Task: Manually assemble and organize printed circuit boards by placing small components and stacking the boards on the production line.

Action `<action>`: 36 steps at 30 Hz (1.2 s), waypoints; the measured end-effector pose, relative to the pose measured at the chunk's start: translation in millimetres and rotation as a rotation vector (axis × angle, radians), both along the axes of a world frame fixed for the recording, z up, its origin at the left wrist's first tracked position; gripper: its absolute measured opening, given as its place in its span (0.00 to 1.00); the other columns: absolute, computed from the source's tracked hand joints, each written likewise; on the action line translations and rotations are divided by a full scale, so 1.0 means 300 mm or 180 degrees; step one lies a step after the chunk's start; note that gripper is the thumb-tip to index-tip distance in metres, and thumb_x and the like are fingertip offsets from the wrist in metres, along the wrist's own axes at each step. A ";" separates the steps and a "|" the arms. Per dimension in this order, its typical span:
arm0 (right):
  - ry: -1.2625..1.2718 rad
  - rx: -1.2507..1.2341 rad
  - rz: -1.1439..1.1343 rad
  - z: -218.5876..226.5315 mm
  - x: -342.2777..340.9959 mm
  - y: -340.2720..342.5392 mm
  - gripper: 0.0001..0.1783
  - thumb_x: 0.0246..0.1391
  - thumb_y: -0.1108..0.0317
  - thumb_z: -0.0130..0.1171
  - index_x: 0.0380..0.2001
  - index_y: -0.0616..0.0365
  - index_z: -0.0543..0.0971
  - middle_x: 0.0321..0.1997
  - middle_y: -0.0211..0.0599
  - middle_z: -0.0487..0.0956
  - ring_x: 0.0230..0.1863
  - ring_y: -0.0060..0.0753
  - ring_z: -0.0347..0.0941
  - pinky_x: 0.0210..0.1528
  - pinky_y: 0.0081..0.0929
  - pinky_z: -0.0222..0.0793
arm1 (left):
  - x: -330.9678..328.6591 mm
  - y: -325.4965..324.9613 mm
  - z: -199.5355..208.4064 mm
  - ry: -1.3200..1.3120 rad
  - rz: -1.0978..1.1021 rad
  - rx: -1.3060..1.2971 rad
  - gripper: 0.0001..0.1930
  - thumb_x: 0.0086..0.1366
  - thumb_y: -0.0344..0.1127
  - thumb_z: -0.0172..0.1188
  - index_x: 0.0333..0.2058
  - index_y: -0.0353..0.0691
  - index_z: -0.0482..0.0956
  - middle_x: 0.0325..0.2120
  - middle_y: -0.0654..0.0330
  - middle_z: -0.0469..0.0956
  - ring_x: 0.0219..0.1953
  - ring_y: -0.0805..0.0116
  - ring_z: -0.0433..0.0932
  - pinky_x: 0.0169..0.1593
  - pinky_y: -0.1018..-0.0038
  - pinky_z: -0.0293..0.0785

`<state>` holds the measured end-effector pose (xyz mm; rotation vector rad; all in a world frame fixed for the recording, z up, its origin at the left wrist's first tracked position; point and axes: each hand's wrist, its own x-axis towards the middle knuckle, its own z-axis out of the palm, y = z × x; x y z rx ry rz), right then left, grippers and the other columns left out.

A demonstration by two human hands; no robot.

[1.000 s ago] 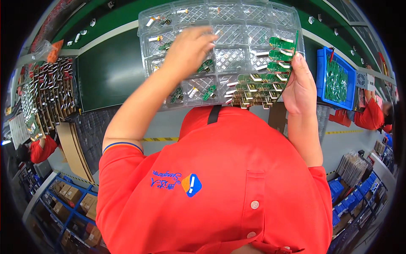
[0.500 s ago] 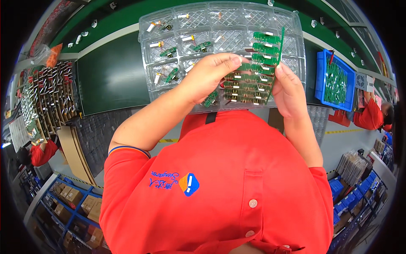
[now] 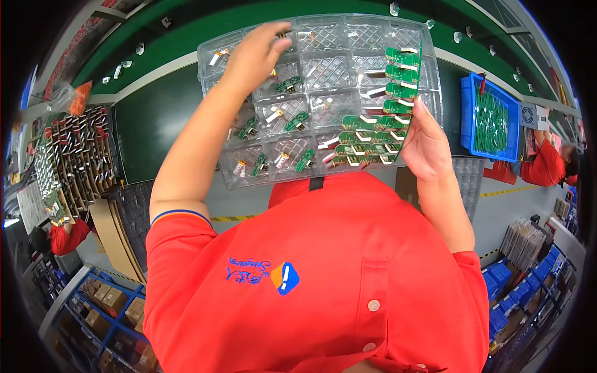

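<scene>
My right hand (image 3: 428, 140) grips the edge of an upright green circuit board panel (image 3: 418, 81), from which rows of small boards with white connectors stick out to the left. Over the far left part of a clear plastic tray (image 3: 329, 13) is my left hand (image 3: 258, 59), thumb and fingers round a small circuit board (image 3: 284, 35), which they mostly cover. Several tray cells hold a small green board with a wired white battery, such as the board (image 3: 297, 121) near the middle. Cells toward the far right show no boards.
A blue bin (image 3: 465, 118) of green board strips stands on the right. On the left are rows of stacked boards (image 3: 81, 149) and an orange piece in plastic (image 3: 79, 96). Co-workers in red (image 3: 544, 165) are at both sides. Boxes fill blue shelving (image 3: 102, 304) behind.
My left hand has gone from the panel to the tray's far left cells. One board is gone from the panel's left column. The tray has shifted slightly left and nearer.
</scene>
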<state>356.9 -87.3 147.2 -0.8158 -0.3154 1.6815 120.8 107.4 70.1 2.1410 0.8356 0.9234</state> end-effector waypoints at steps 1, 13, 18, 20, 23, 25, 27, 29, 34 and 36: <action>-0.0077 -0.0058 -0.0022 0.002 0.006 0.001 0.18 0.58 0.61 0.42 0.48 0.60 0.65 0.45 0.37 0.73 0.45 0.32 0.71 0.48 0.33 0.67 | 0.007 0.009 0.000 0.1067 0.0122 0.1577 0.14 0.62 0.38 0.47 0.43 0.38 0.71 0.37 0.56 0.75 0.40 0.58 0.73 0.45 0.65 0.67; -0.0585 -0.0072 -0.0267 -0.018 0.041 0.021 0.17 0.58 0.60 0.42 0.45 0.61 0.68 0.42 0.38 0.74 0.41 0.30 0.72 0.44 0.29 0.69 | 0.195 -0.373 0.166 -0.1267 -0.1349 -0.4211 0.19 0.65 0.43 0.42 0.46 0.32 0.67 0.39 0.56 0.73 0.41 0.67 0.72 0.46 0.71 0.67; 0.0142 -0.0160 -0.0262 -0.013 0.099 0.004 0.16 0.58 0.59 0.43 0.45 0.57 0.68 0.41 0.36 0.74 0.39 0.30 0.72 0.41 0.30 0.70 | 0.206 -0.255 0.126 -0.1872 -0.1072 -0.3954 0.20 0.65 0.44 0.42 0.46 0.31 0.67 0.35 0.55 0.73 0.37 0.67 0.73 0.42 0.73 0.70; 0.0084 -0.0051 -0.0290 -0.007 0.119 0.006 0.16 0.58 0.59 0.43 0.45 0.57 0.67 0.41 0.36 0.74 0.39 0.29 0.72 0.41 0.30 0.70 | 0.245 -0.134 0.071 -0.0641 -0.0172 -0.0961 0.17 0.64 0.41 0.44 0.45 0.36 0.70 0.41 0.57 0.72 0.41 0.65 0.73 0.45 0.70 0.68; -0.0109 -0.0028 -0.0428 0.008 0.133 0.006 0.17 0.58 0.59 0.43 0.45 0.57 0.67 0.40 0.36 0.74 0.39 0.29 0.72 0.41 0.29 0.70 | 0.271 -0.046 -0.001 0.1116 0.0001 0.1753 0.15 0.64 0.38 0.43 0.45 0.38 0.70 0.43 0.57 0.71 0.44 0.65 0.72 0.47 0.70 0.67; -0.0319 0.0084 -0.0493 0.008 0.146 -0.003 0.17 0.58 0.60 0.43 0.45 0.58 0.67 0.40 0.37 0.74 0.39 0.29 0.72 0.41 0.28 0.70 | 0.277 -0.112 0.012 0.0794 -0.0073 0.1560 0.16 0.61 0.41 0.47 0.42 0.39 0.72 0.42 0.50 0.72 0.45 0.55 0.71 0.48 0.67 0.65; -0.0383 0.0113 -0.0544 -0.001 0.163 -0.003 0.16 0.58 0.60 0.43 0.45 0.59 0.67 0.40 0.37 0.74 0.39 0.28 0.72 0.41 0.27 0.70 | 0.270 -0.251 0.132 0.0238 -0.0804 -0.1256 0.15 0.62 0.41 0.48 0.42 0.38 0.72 0.41 0.52 0.73 0.44 0.59 0.72 0.48 0.69 0.66; -0.0445 0.0148 -0.0532 -0.002 0.161 0.001 0.16 0.58 0.60 0.42 0.45 0.60 0.67 0.40 0.37 0.74 0.39 0.28 0.72 0.41 0.27 0.70 | 0.281 -0.391 0.203 -0.0495 -0.1231 -0.2503 0.15 0.64 0.38 0.43 0.43 0.34 0.71 0.43 0.56 0.72 0.45 0.67 0.69 0.49 0.74 0.63; -0.0728 0.0049 -0.0619 0.010 0.132 0.001 0.16 0.58 0.60 0.43 0.44 0.59 0.67 0.38 0.36 0.74 0.37 0.26 0.72 0.38 0.26 0.71 | 0.293 -0.462 0.199 -0.0908 -0.1360 -0.3723 0.20 0.64 0.43 0.44 0.46 0.31 0.67 0.40 0.55 0.73 0.44 0.68 0.71 0.49 0.73 0.65; -0.0488 0.0007 -0.0462 -0.009 0.158 -0.012 0.16 0.58 0.60 0.43 0.44 0.58 0.67 0.37 0.35 0.74 0.35 0.25 0.72 0.36 0.26 0.71 | 0.275 -0.460 0.182 -0.1836 -0.1705 -0.5008 0.22 0.63 0.44 0.46 0.47 0.29 0.66 0.40 0.51 0.73 0.44 0.64 0.72 0.49 0.70 0.66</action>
